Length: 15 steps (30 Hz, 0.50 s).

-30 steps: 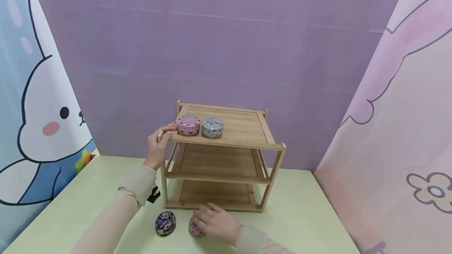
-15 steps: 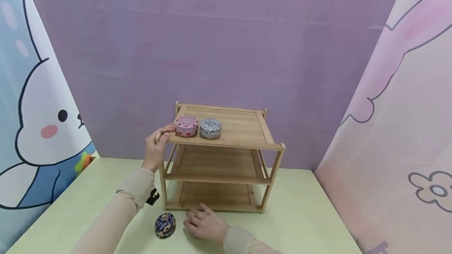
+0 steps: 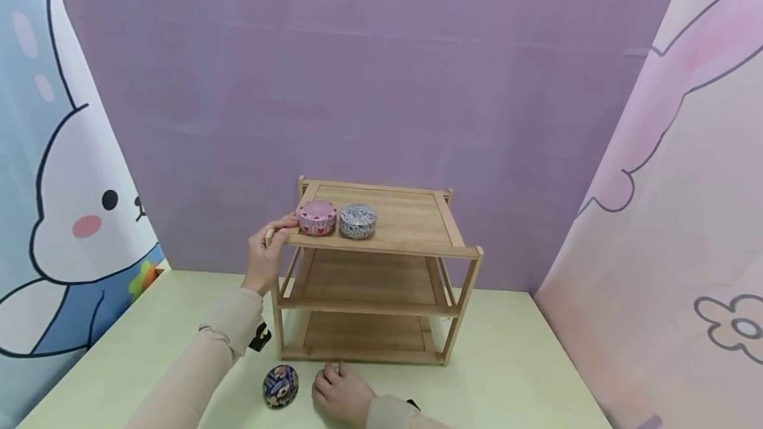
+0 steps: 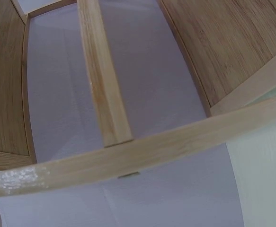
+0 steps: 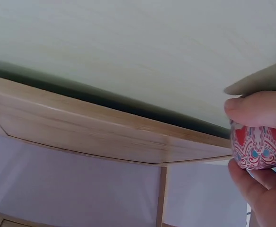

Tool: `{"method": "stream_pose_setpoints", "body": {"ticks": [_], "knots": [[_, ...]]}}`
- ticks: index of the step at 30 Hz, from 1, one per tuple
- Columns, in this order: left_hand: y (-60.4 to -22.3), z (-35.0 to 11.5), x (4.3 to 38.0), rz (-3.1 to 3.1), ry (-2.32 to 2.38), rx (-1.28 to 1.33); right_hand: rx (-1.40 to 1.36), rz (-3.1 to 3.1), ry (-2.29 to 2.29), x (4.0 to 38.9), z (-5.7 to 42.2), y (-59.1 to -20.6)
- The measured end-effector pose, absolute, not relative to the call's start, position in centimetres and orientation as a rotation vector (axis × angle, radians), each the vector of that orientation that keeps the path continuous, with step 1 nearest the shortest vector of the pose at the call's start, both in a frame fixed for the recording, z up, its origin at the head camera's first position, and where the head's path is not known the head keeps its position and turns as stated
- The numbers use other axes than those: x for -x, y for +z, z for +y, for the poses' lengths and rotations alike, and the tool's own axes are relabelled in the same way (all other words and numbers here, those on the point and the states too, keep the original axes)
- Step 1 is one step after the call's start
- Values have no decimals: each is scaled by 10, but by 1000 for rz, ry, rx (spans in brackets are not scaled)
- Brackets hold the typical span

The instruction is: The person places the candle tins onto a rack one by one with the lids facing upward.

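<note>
My left hand [image 3: 263, 260] grips the front left corner of the three-tier wooden shelf [image 3: 411, 220], its fingertips right beside a pink round tin [image 3: 317, 218] on the top board. Next to that tin sits a grey-and-white patterned round tin [image 3: 357, 222]. Low in front of the shelf, my right hand [image 3: 344, 394] holds a red-and-white patterned round tin [image 5: 261, 147] between thumb and fingers; the hand hides it in the head view. A dark blue floral tin [image 3: 280, 386] lies on the table to its left. The left wrist view shows mostly shelf bars [image 4: 142, 151].
The shelf stands on a pale green table [image 3: 512, 363], its two lower boards [image 3: 369, 330] bare. Behind is a purple backdrop [image 3: 381, 98]. Printed cartoon panels [image 3: 673, 230] flank the table on both sides.
My right hand has moved slightly left along the table, and its fingers have closed around the pink-red tin, now hidden from the head view. The left hand keeps its grip on the shelf corner.
</note>
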<state>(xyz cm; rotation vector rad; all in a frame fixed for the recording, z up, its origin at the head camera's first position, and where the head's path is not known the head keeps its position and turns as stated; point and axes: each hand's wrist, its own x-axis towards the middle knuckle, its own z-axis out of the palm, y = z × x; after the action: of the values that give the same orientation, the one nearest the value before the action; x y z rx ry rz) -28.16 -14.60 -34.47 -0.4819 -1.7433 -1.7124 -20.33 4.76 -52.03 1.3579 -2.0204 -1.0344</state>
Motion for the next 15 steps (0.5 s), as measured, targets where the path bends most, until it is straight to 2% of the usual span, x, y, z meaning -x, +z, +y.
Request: {"method": "stream_pose_setpoints", "body": {"ticks": [7,15], "knots": [[-336,-139,267,-1760,-1667,499,-1310,-2059,-1083,198,46,-521],[-334,-140,268,-1764,-1663,478,-1280,-2038,-1033,201,50,-521]]}}
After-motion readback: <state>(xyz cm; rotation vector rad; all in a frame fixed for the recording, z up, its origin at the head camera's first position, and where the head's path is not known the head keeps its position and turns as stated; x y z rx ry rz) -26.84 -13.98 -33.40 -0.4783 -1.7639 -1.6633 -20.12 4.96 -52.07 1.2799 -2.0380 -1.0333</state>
